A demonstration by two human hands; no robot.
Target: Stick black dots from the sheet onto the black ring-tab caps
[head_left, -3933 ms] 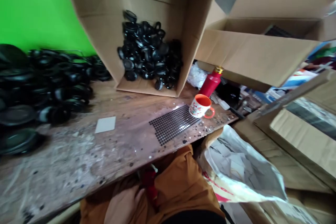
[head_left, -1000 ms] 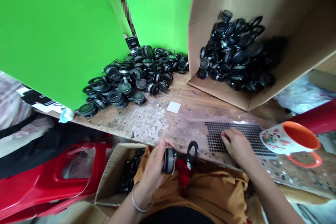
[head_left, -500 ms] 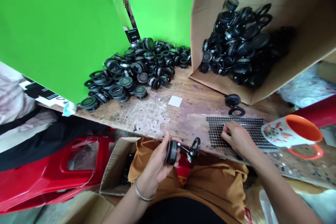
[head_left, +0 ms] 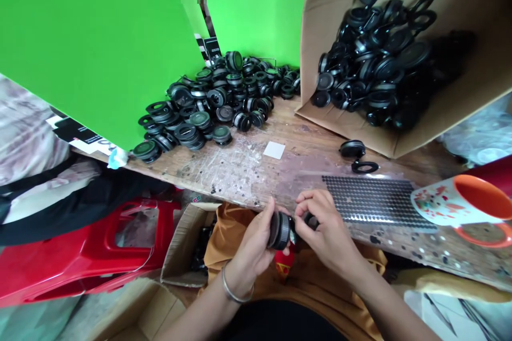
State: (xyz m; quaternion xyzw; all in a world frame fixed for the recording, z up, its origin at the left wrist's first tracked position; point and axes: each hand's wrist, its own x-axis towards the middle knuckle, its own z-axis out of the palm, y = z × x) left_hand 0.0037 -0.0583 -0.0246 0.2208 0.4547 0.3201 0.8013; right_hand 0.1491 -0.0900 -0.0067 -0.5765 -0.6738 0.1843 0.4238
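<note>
A green panel (head_left: 92, 37) rises beyond your left hand (head_left: 256, 240), and the wooden table (head_left: 248, 165) spreads ahead of both hands. An open cardboard box (head_left: 330, 0), heaped with black round pieces, stands beyond your right hand (head_left: 326, 224) and to its right. A pile of similar black pieces (head_left: 208, 101) lies on the table, beyond your left hand and to its left. The sheet of black dots (head_left: 372, 200) lies just right of your right hand; farther right, the floral mug (head_left: 436, 202) stands at the sheet's end. Your left hand is clamped around the ribbed black device (head_left: 281, 230); your right thumb and forefinger nearly meet at its right side, though you cannot tell whether they grip it. A loose black piece (head_left: 352, 149) rests beyond your right hand, near the box. The white card (head_left: 274, 149) lies ahead of your left hand.
</note>
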